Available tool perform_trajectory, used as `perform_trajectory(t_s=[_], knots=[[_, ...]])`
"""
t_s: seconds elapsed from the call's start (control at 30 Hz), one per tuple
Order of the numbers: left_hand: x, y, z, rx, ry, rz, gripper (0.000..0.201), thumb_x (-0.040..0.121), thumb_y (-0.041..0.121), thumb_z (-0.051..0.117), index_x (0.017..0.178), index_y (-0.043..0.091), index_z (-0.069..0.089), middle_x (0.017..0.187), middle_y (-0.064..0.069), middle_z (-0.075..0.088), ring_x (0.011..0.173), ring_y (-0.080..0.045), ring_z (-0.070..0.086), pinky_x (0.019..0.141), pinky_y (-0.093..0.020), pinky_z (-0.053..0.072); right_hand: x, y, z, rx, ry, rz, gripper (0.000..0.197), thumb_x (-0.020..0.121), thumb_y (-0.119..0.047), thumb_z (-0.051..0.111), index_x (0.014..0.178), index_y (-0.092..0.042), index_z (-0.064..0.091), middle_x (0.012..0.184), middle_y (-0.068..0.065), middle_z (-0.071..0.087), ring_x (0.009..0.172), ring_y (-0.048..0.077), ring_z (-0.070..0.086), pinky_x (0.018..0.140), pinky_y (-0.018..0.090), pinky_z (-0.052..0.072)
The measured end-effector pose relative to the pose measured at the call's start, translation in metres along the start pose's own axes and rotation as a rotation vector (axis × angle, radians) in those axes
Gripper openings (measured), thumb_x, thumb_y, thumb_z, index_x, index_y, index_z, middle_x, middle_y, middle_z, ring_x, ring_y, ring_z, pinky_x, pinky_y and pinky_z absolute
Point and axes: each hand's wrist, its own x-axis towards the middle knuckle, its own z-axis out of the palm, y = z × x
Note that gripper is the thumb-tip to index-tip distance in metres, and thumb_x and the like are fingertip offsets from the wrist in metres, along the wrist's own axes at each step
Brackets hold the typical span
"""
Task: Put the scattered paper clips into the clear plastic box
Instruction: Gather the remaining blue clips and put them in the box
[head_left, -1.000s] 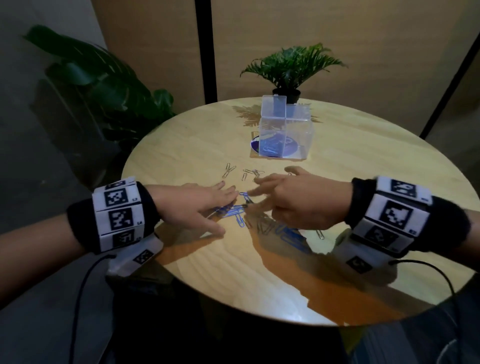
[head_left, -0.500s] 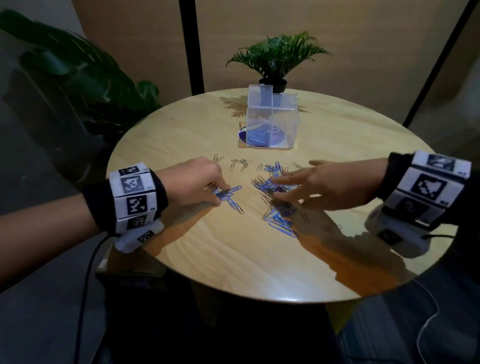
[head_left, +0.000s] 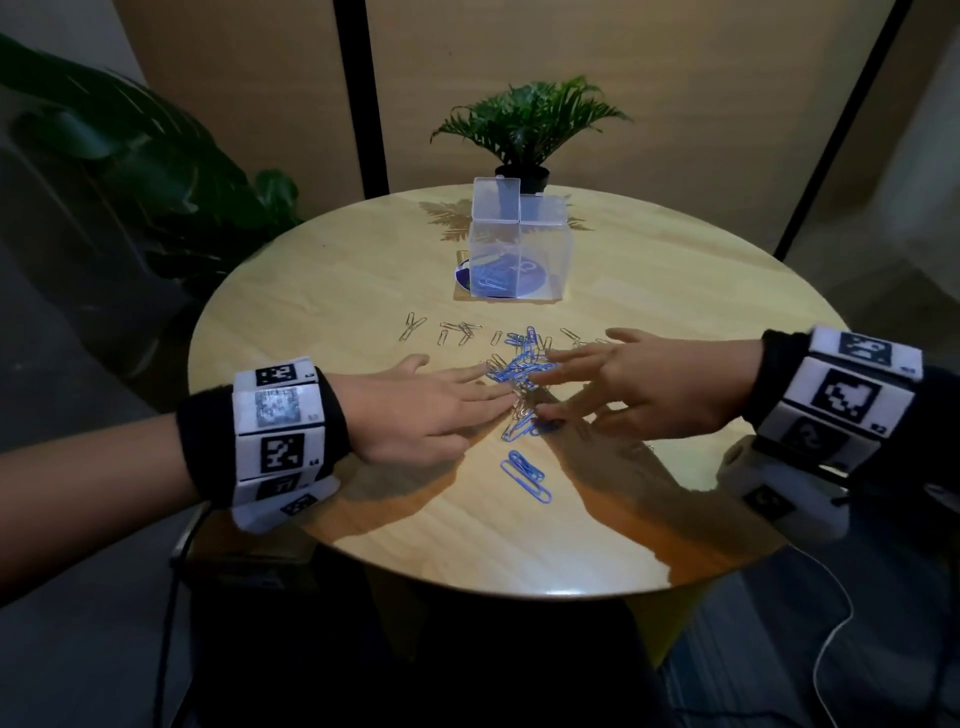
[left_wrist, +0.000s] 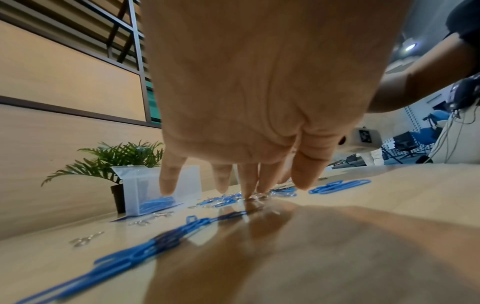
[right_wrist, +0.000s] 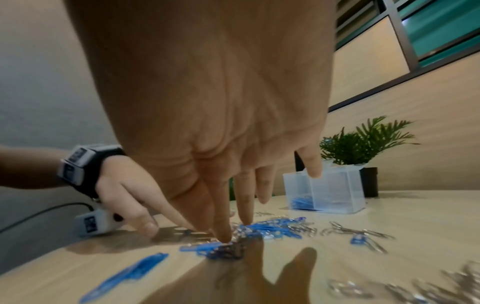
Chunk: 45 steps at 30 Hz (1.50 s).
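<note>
Scene: While most of the paper clips (head_left: 519, 364) are left spread on the round tabletop (head_left: 322, 291), both hands are brought together over the densest heap, just in front of the clear plastic box (head_left: 519, 254).

Left hand: the left hand (head_left: 415, 410) is laid low with its fingers (left_wrist: 249, 185) straight and close together, the tips pressed down at the edge of the heap; nothing is held.

Right hand: the right hand (head_left: 634, 384) is reached in from the opposite side, fingers (right_wrist: 223, 230) extended and slightly spread, tips set on the blue and silver clips; nothing is seen to be gripped.

Box: the box is stood open near the far edge, its lid raised upright, beside a small potted plant (head_left: 524, 130); a small cluster of blue clips (head_left: 488, 275) is already seen inside.

Done: only a small share appears to have been put away.

Left: a row of silver clips (head_left: 457, 332) nearer the box, the central heap, and a few large blue clips (head_left: 524, 475) nearer the person are yet to be gathered.

Step judged: the loose clips are probably being raked into one pile for scooping.
</note>
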Motion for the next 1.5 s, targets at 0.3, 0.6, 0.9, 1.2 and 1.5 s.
perform_trajectory(t_s=[0.3,0.6,0.9,1.2,1.5], knots=[[0.025,-0.006,-0.014,-0.011,-0.095,-0.075,0.061,0.1,0.029,0.024,0.15,0.027,-0.011,0.159,0.011,-0.015,0.147,-0.01,-0.01,0.11,-0.066,0.014,0.004,0.026,0.009,0.048,-0.039,0.106,0.064,0.095,-0.013,0.036,0.15,-0.036,0.012,0.159,-0.016,-0.007,0.148,0.007,-0.007,0.115,0.058,0.006],[0.024,-0.009,-0.026,-0.038,-0.055,-0.122,0.065,0.1,0.03,0.031,0.15,0.024,-0.009,0.159,0.008,-0.014,0.147,-0.011,-0.011,0.114,-0.058,0.011,-0.004,0.001,0.013,0.038,-0.004,0.024,0.059,0.099,-0.024,0.031,0.15,-0.039,0.005,0.159,-0.017,-0.01,0.147,0.004,-0.007,0.117,0.056,0.002],[-0.026,0.009,-0.022,-0.161,-0.027,0.163,0.069,0.082,0.029,0.024,0.15,0.027,0.017,0.159,0.013,0.015,0.146,-0.002,0.005,0.118,-0.031,0.018,0.015,0.002,0.012,0.072,0.019,0.027,0.056,0.095,-0.039,0.023,0.149,-0.04,0.01,0.16,-0.014,0.002,0.148,0.01,0.002,0.116,0.056,0.01],[-0.022,0.007,-0.002,-0.3,0.014,0.194,0.071,0.083,0.024,0.03,0.151,0.018,0.011,0.16,0.004,0.008,0.146,-0.001,0.004,0.117,-0.017,0.007,0.003,0.008,0.012,0.055,0.151,-0.054,0.062,0.091,-0.017,0.038,0.141,-0.052,0.028,0.159,-0.016,0.003,0.147,0.008,-0.001,0.116,0.053,0.012],[-0.004,0.011,0.0,-0.256,-0.002,0.116,0.07,0.093,0.03,0.04,0.151,0.008,0.008,0.159,-0.003,0.011,0.145,-0.014,0.016,0.115,-0.025,0.017,0.009,0.018,0.017,-0.004,0.226,0.05,0.055,0.093,-0.019,0.032,0.141,-0.046,0.033,0.157,-0.013,0.017,0.146,0.011,0.012,0.112,0.048,0.023]])
